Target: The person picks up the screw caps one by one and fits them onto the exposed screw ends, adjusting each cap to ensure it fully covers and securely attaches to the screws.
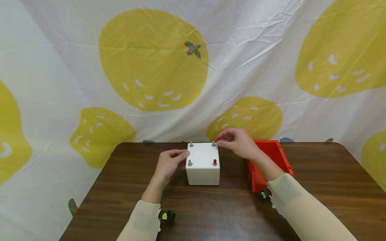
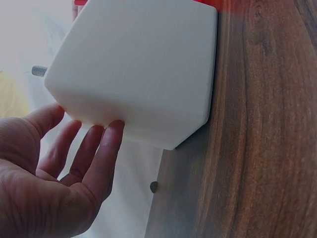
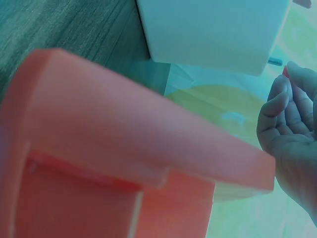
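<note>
With my right hand I'm pinching a small red cap between thumb and fingertips, just beside the far right bolt of the white block. My left hand is resting loosely bent fingers against the block's left side. Another cap is topping the near right bolt. The block is standing on the table, left of a red bin.

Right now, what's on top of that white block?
Four metal studs, one near each corner. A red cap hides the near-right one's tip; the left hand covers part of the left edge.
</note>
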A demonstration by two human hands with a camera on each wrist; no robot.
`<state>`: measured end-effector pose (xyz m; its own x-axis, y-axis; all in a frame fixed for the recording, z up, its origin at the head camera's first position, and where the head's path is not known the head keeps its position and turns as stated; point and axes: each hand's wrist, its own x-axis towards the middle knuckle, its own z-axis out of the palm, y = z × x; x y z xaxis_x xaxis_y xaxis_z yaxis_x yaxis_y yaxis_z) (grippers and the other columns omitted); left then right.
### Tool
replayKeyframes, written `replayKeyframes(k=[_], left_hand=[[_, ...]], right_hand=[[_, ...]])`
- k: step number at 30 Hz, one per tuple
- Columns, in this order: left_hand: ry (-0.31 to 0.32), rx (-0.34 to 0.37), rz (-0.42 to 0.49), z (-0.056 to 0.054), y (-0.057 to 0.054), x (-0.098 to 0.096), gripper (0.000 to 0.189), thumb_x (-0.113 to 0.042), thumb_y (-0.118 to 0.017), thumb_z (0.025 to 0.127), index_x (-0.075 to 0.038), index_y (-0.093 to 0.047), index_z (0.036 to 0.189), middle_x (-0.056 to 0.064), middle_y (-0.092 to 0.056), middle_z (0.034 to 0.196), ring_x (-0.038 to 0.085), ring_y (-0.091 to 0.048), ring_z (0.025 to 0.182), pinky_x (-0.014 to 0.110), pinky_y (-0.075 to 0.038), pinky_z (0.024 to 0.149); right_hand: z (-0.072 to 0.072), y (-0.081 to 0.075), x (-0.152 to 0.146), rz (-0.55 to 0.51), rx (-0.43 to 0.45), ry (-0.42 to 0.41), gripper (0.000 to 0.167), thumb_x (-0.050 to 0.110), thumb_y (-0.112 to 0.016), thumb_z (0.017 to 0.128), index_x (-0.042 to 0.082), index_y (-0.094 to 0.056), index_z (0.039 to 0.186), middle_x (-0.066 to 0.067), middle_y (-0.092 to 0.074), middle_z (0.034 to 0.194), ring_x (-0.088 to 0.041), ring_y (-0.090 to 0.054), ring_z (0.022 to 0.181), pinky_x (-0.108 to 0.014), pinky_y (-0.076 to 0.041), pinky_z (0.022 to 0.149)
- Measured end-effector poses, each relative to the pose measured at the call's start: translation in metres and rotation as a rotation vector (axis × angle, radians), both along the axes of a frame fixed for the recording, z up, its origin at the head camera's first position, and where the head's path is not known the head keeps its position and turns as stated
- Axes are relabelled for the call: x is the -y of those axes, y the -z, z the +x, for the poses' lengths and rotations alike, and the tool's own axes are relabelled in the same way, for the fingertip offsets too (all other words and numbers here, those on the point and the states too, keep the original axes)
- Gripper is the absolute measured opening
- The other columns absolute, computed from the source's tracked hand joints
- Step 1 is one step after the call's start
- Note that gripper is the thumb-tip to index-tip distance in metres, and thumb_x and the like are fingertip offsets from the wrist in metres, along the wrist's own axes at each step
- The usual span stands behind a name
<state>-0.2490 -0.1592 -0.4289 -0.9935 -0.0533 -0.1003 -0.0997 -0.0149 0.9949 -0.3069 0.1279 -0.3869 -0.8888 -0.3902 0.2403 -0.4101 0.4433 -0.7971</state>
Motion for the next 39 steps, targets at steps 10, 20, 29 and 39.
replayKeyframes(k=[10, 20, 29, 39], left_hand=[[-0.002, -0.003, -0.024, -0.001, 0.001, 0.001, 0.029, -0.019, -0.082, 0.097, 0.001, -0.079, 0.118, 0.013, -0.075, 0.118, 0.021, -0.073, 0.096, 0.043, -0.065, 0.083], [-0.002, 0.002, -0.016, 0.000, 0.000, 0.000, 0.029, -0.019, -0.082, 0.097, 0.000, -0.079, 0.118, 0.013, -0.074, 0.118, 0.022, -0.073, 0.097, 0.044, -0.065, 0.083], [0.003, 0.004, -0.021, 0.001, -0.001, 0.001, 0.029, -0.020, -0.082, 0.097, 0.000, -0.079, 0.118, 0.013, -0.075, 0.118, 0.022, -0.074, 0.096, 0.043, -0.065, 0.083], [-0.004, 0.008, -0.029, 0.000, -0.001, 0.001, 0.031, -0.022, -0.083, 0.096, -0.001, -0.079, 0.118, 0.013, -0.074, 0.118, 0.023, -0.073, 0.097, 0.043, -0.065, 0.084]], right_hand=[[-0.002, 0.000, 0.006, 0.010, 0.013, -0.008, 0.019, 0.020, -0.083, 0.095, 0.008, -0.078, 0.109, -0.004, -0.075, 0.098, -0.026, -0.066, 0.089, -0.035, -0.060, 0.077], [-0.002, -0.002, 0.011, 0.009, -0.010, -0.024, 0.017, 0.016, -0.083, 0.095, 0.006, -0.078, 0.107, -0.003, -0.074, 0.094, -0.024, -0.065, 0.086, -0.033, -0.059, 0.073], [-0.004, -0.001, 0.013, 0.024, -0.016, -0.017, 0.015, 0.016, -0.084, 0.094, 0.007, -0.079, 0.104, -0.003, -0.073, 0.091, -0.024, -0.065, 0.084, -0.033, -0.058, 0.072], [-0.006, 0.001, 0.017, 0.052, -0.009, -0.022, 0.016, 0.017, -0.085, 0.093, 0.006, -0.079, 0.103, -0.004, -0.073, 0.089, -0.022, -0.065, 0.082, -0.033, -0.058, 0.073]])
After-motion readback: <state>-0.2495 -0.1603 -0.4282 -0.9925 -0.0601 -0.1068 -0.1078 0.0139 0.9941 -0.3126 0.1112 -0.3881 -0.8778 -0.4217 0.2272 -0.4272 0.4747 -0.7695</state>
